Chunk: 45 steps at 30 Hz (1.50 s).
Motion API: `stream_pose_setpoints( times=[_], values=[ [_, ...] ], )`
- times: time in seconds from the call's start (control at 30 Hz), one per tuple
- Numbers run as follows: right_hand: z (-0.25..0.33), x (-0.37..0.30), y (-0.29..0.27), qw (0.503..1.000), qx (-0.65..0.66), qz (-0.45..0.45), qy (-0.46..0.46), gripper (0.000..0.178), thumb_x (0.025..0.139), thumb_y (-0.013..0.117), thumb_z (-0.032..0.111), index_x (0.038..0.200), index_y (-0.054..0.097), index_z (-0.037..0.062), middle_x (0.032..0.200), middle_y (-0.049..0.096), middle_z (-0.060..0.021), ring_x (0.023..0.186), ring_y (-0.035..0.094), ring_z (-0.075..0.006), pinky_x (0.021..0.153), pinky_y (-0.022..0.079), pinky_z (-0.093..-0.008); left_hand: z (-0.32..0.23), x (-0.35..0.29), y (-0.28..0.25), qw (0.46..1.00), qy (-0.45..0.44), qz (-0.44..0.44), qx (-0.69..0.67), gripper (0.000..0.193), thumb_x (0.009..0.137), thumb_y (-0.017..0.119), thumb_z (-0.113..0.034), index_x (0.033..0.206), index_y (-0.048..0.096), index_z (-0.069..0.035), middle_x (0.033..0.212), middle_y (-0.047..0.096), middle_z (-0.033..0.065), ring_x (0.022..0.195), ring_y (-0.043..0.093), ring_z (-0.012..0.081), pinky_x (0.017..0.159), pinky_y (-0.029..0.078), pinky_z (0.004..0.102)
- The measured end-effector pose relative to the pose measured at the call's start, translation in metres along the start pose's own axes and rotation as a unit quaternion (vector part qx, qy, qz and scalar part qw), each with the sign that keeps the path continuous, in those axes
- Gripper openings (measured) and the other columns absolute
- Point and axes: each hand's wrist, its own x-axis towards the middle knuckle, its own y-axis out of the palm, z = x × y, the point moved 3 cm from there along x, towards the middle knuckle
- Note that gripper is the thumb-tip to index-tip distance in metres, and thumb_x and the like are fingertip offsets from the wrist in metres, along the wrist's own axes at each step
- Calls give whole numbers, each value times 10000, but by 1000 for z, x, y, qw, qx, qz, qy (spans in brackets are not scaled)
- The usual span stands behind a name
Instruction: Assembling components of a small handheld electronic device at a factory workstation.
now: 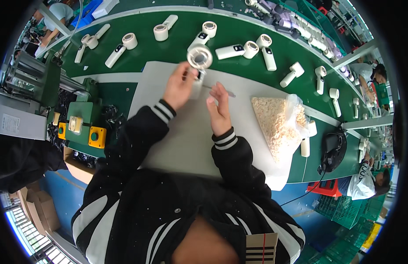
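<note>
My left hand point(178, 86) is closed on a white handheld fan point(200, 56), its round head tilted up over the far edge of a grey mat point(182, 132). To the right of it, my right hand point(220, 112) is raised above the mat with its fingers apart. A thin grey rod-like thing point(231, 94) shows beside the right fingers; whether they touch it, I cannot tell. On the mat's right side lies a clear plastic bag point(274, 123) full of small beige pieces.
Several white handheld fans point(230, 52) lie across the green belt beyond the mat. At left stands a green machine with yellow button boxes point(97, 136). A black corded object point(334, 152) sits at right. Other people work at the far left and right.
</note>
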Motion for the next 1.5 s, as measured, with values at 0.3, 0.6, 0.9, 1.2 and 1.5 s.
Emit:
stream_pose_setpoints(
  times=[0.3, 0.6, 0.9, 1.2, 1.5],
  values=[
    [35, -15, -64, 998, -49, -2, 31, 334, 969, 518, 68, 1301, 523, 34, 1205, 596, -99, 1027, 578, -194, 897, 465, -315, 69, 165, -20, 806, 116, -167, 555, 403, 914, 584, -293, 1256, 560, -82, 1095, 641, 144, 900, 639, 308, 835, 492, 407],
    [130, -35, -154, 953, -224, -178, -95, 226, 964, 496, 55, 1161, 598, 12, 1097, 639, -113, 884, 608, -195, 830, 493, -307, 100, 173, -87, 861, -122, 37, 493, 528, 794, 630, -188, 1292, 461, -226, 1212, 547, 163, 931, 627, 390, 817, 504, 475],
    [102, 1, -264, 763, -636, -108, 45, 255, 816, 605, 69, 1063, 671, 74, 841, 674, -58, 711, 590, -198, 679, 490, -289, 28, 70, -109, 956, 119, 67, 259, 490, 722, 537, 88, 1113, 548, -205, 1161, 500, 127, 951, 570, 354, 862, 489, 414],
    [93, 30, -268, 751, -646, -13, 136, 268, 842, 592, 66, 1098, 659, 26, 845, 683, -78, 708, 574, -174, 671, 470, -286, -10, -53, -118, 924, 132, 304, 188, 528, 719, 476, 125, 1140, 601, -167, 1259, 504, 137, 1096, 520, 350, 960, 447, 409],
    [108, -1, -268, 836, -536, -118, 19, 187, 930, 592, 106, 1061, 673, 0, 856, 684, -66, 757, 584, -138, 732, 489, -258, 16, -75, -242, 794, -148, 207, 551, 481, 760, 553, -8, 1222, 595, -133, 1160, 607, 115, 1117, 530, 317, 938, 432, 432]
  ],
)
